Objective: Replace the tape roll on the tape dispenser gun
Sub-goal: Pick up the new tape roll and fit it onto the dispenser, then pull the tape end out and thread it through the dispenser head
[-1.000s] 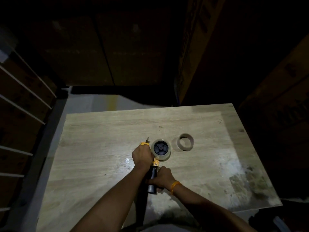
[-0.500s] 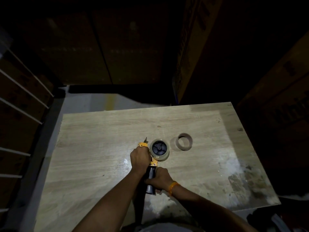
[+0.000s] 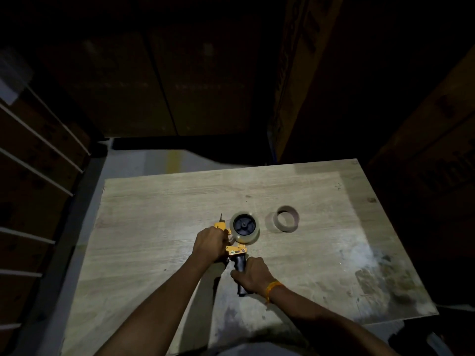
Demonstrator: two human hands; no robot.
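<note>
While both hands grip the dispenser (image 3: 235,249), an empty core (image 3: 285,218) sits nearby.

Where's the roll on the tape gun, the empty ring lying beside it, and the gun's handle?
Tape roll (image 3: 244,228): head view, on its dark hub.
Empty ring (image 3: 286,218): head view, on its rim.
Handle (image 3: 239,263): head view, dark grip above the right hand (image 3: 253,276).

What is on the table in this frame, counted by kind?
Tape dispenser gun: 1, held by left hand and right hand
Tape roll mounted on the gun: 1
Empty cardboard core: 1
Total: 3
</note>
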